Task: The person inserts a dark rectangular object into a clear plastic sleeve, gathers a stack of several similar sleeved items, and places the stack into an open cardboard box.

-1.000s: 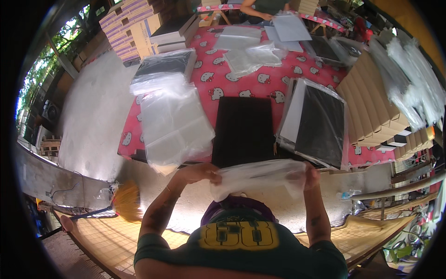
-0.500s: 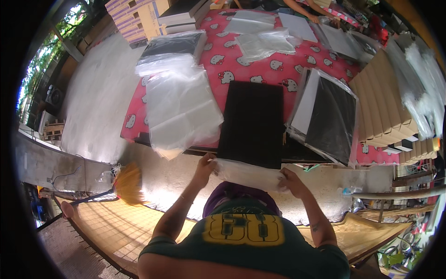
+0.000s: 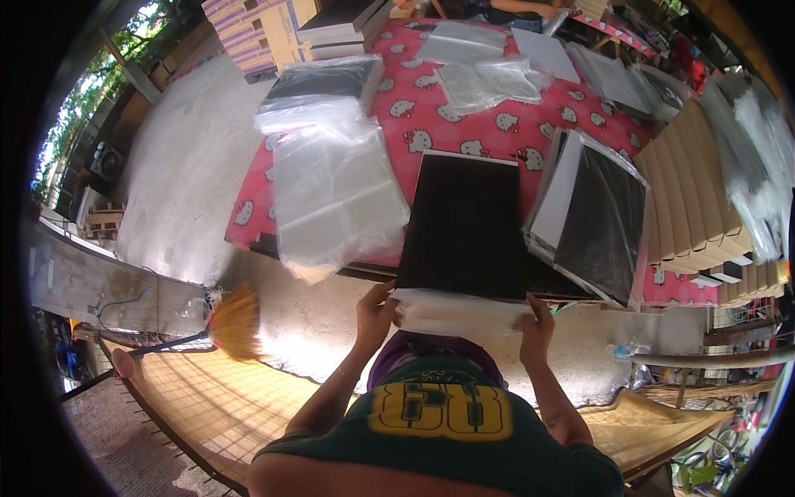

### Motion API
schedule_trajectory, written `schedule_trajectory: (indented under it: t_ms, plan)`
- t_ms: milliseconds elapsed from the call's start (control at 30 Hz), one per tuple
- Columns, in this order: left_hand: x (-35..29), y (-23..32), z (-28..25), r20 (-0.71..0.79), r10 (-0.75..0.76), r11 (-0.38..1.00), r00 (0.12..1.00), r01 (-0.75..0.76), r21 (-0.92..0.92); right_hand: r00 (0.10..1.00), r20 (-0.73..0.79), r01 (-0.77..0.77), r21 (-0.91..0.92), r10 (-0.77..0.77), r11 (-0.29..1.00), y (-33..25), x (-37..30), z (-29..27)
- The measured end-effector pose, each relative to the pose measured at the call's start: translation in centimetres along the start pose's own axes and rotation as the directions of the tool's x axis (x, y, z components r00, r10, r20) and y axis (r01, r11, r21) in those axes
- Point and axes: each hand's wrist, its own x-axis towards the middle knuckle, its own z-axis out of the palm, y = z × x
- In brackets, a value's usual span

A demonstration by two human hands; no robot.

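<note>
A flat black sheet or board [image 3: 462, 224] lies at the table's near edge, a thin white edge showing at its far end. Clear plastic, apparently a bag [image 3: 460, 315], covers its near end and hangs over the edge towards me. My left hand [image 3: 378, 315] pinches the plastic at its left side. At the opposite side my right hand [image 3: 537, 321] grips it too, thumb and fingers closed. Left of the board is a stack of clear plastic bags [image 3: 335, 195]. To the right lie bagged black and white sheets [image 3: 600, 219].
A pink patterned cloth [image 3: 406, 108] covers the table. Brown cardboard pieces [image 3: 691, 182] stand at the right, beside plastic bundles [image 3: 758, 166]. Boxes [image 3: 257, 37] are piled at the far left. Another person's arm [image 3: 526, 8] shows across the table. A broom [image 3: 236, 323] is low at left.
The whole view has shifted slightly. My right hand has risen a little along the plastic's side, and a white edge now shows at the board's far end. Both hands keep hold.
</note>
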Motion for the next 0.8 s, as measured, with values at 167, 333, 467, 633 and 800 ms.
schedule_trajectory:
  t_ms: [167, 333, 467, 633, 800]
  plan:
    - [0.7, 5.9, -2.2, 0.123, 0.024, 0.837, 0.992, 0.047, -0.545, 0.896, 0.442, -0.243, 0.402, 0.045, 0.883, -11.0, 2.2, -3.5]
    - [1.0, 15.3, -3.4, 0.434, 0.302, 0.57, 0.849, 0.204, -0.796, 0.841, 0.46, -0.245, 0.793, -0.285, 0.558, -20.2, 3.1, -3.1]
    - [3.8, 18.3, -2.0, 0.295, 0.364, 0.419, 0.883, 0.127, -0.899, 0.871, 0.364, -0.149, 0.834, -0.328, 0.53, -21.0, 7.7, -0.9]
    - [11.1, 14.3, -0.8, 0.209, 0.252, 0.428, 0.945, 0.085, -0.9, 0.923, 0.343, -0.279, 0.91, -0.175, 0.307, -18.0, 13.4, 2.3]
    - [13.3, 10.2, 2.4, 0.212, 0.065, 0.396, 0.975, 0.17, -0.902, 0.897, 0.441, -0.428, 0.855, 0.027, 0.293, -7.3, 18.1, 2.6]
